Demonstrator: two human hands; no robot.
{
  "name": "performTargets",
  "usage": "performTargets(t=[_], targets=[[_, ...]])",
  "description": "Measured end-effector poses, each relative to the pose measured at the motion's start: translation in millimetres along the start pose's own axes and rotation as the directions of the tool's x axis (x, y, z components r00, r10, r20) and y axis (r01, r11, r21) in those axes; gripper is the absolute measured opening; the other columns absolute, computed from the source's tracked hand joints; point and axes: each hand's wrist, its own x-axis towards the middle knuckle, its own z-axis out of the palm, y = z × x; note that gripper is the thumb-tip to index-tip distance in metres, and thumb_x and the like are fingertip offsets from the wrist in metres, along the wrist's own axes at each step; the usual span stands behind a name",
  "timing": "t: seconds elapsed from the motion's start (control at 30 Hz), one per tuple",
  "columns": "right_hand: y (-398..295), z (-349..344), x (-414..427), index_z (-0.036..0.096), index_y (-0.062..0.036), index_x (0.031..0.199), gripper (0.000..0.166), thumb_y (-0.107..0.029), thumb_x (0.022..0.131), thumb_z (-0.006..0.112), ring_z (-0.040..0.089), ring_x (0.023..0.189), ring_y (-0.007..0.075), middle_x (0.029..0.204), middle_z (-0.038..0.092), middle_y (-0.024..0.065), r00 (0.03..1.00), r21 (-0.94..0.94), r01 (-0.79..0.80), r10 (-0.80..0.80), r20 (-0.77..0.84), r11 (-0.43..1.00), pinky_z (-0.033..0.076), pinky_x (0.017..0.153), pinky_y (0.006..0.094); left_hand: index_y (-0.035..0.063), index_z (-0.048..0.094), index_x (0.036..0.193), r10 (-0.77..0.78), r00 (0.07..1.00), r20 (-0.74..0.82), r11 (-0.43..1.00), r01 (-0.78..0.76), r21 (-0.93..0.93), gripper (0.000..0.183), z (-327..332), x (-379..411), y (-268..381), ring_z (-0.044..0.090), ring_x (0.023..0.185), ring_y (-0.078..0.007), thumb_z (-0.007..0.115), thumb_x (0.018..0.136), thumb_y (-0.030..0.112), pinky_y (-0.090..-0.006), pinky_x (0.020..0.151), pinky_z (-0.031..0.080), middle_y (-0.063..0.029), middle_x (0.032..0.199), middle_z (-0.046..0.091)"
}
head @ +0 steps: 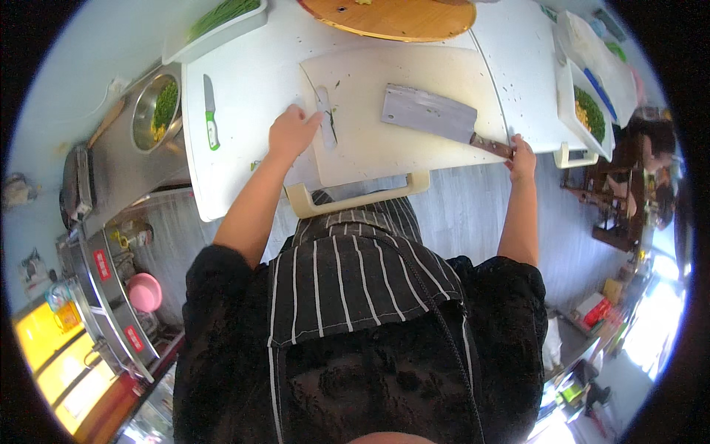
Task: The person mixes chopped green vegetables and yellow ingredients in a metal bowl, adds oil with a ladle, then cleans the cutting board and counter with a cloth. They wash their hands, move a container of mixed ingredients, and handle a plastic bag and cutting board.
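My left hand [291,133] is at the left end of a white cutting board [366,150], beside its handle slot [325,125]. Its thumb stands apart from the curled fingers, and I see nothing held between them. A few thin green strands lie across the slot. On the right, my right hand [521,158] grips the end of the wooden handle [491,146] of a cleaver [430,114]. The broad blade lies flat over the board, with green bits on it. A small paring knife [210,114] with a green and white handle lies on the white table to the left.
A round wooden board [394,19] sits at the far edge. Long green stalks [222,19] fill a white tray [260,18] at upper left. Chopped greens with yellow bits are in a steel bowl [138,130] and a white container [566,105]. A cream handle [360,201] projects before my apron.
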Motion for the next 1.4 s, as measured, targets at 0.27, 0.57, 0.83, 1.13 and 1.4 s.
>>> performTargets(t=[0.27,0.57,0.83,1.13,1.4], targets=[[14.7,18.0,16.4,0.06,-0.0008,0.091,0.042,-0.038,0.073,0.065,0.058,0.083,0.0265,0.087,0.062,0.0151,0.931,-0.394,0.254,-0.333,-0.147,0.883,0.044,0.077,0.0338,0.0011,0.057,0.089,-0.105,0.991,0.079,0.984,0.092,0.155,0.047,6.3,24.6,13.2,0.06,0.087,-0.0299,0.061,0.067,0.042,-0.0372,0.074,0.048,-0.0164,0.092,0.062],[49.1,-4.2,-65.8,0.056,0.0075,0.102,0.052,-0.04,0.08,0.061,0.057,0.083,0.0233,0.094,0.061,0.0165,0.935,0.161,-0.168,0.106,0.338,0.973,0.044,0.078,0.0344,0.0012,0.053,0.081,-0.198,0.977,0.08,0.961,0.209,-0.182,0.031,-18.0,-50.1,-20.6,0.058,0.071,-0.0245,0.063,0.067,0.027,-0.0353,0.063,0.046,-0.0127,0.077,0.06],[83.0,-4.5,-196.3,0.057,0.004,0.099,0.035,-0.028,0.086,0.055,0.059,0.074,0.0164,0.086,0.062,0.0083,0.921,0.128,-0.171,0.112,0.373,0.977,0.047,0.066,0.0284,-0.0006,0.052,0.088,-0.478,0.866,-0.147,0.594,0.196,-0.78,0.018,6.5,-121.8,-81.3,0.052,0.069,-0.0121,0.058,0.077,0.013,-0.0264,0.06,0.041,-0.0079,0.078,0.057],[46.3,65.4,-294.4,0.056,0.0043,0.097,0.037,-0.031,0.085,0.057,0.058,0.079,0.0165,0.09,0.061,0.0106,0.864,0.132,0.12,-0.169,0.474,0.984,0.046,0.07,0.0287,0.0012,0.054,0.076,-0.553,0.797,-0.244,0.462,0.049,-0.886,0.023,-79.2,-209.4,-199.8,0.044,0.062,-0.0073,0.062,0.078,0.022,-0.0229,0.055,0.036,0.0003,0.066,0.051],[102.8,185.9,-457.2,0.047,0.0082,0.115,0.045,-0.029,0.089,0.049,0.058,0.092,0.0237,0.105,0.058,0.0156,0.558,0.036,0.09,-0.081,0.826,0.995,0.045,0.08,0.0352,0.0024,0.056,0.08,-0.8,0.486,-0.352,0.487,0.183,-0.854,0.039,-134.0,-391.3,-378.3,0.055,0.068,-0.0175,0.065,0.072,0.04,-0.0312,0.064,0.043,-0.0072,0.074,0.059]])
